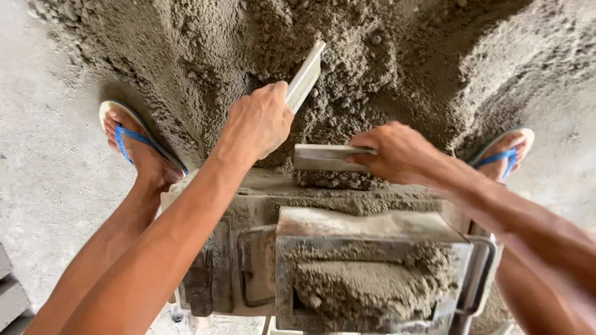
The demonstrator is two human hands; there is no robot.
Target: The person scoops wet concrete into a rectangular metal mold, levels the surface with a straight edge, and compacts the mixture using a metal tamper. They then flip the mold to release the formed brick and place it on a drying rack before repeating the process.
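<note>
A: Gripping a flat metal bar (305,75), the left hand (257,121) is seen closed around the bar's near end, while the far end is pushed into the heap of damp grey mix (385,56). How is the right hand placed?

B: The right hand (397,152) is closed on a second flat metal piece (323,157), held level just above the far edge of the metal mould (372,273). A clump of mix (338,180) is carried beneath that piece, touching the mould's rim.

A: How full is the mould judged to be?

B: The near compartment is shown partly filled; mix (366,291) is piled inside it unevenly, and bare metal wall can be made out around the pile. No levelling or packing of the surface is visible yet, so filling is judged to be under way and not finished. Whether a second compartment lies under the grey slab (366,223) cannot be told from this angle.

A: What surrounds the work?

B: The mould is set between two feet in blue-strapped sandals: the left foot (133,146) at the heap's edge, the right foot (506,155) partly hidden by the right forearm. A concrete floor (43,186) is seen to the left, and a steel handle loop (478,273) on the mould's right side.
</note>
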